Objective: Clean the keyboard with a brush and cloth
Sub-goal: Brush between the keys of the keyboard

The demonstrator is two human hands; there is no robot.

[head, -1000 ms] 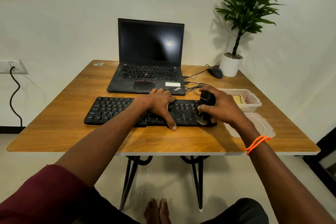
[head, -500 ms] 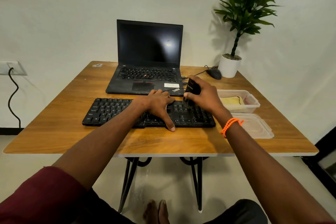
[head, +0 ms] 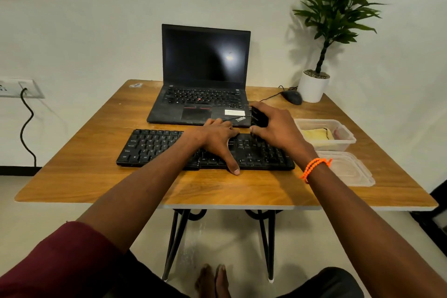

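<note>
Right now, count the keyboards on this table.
2: the separate black keyboard near the front edge, under both hands, and the laptop's built-in one behind it. None looks hidden.

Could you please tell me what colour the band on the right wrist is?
Bright orange; the wristband shows clearly in the head view.

Brush [head: 259, 117] mostly hidden inside right hand [head: 278, 132]; bristles not visible, only black body shows. Keyboard [head: 154, 146] mid section covered by left hand [head: 214, 136] & forearm; key legends too small to read. Cloth [head: 314, 134] in clear tub [head: 348, 139] at 3 o'clock only partly seen thru wall. Plant [head: 338, 2] cut off at top edge. Wall socket [head: 14, 88] cut at left edge.
</note>
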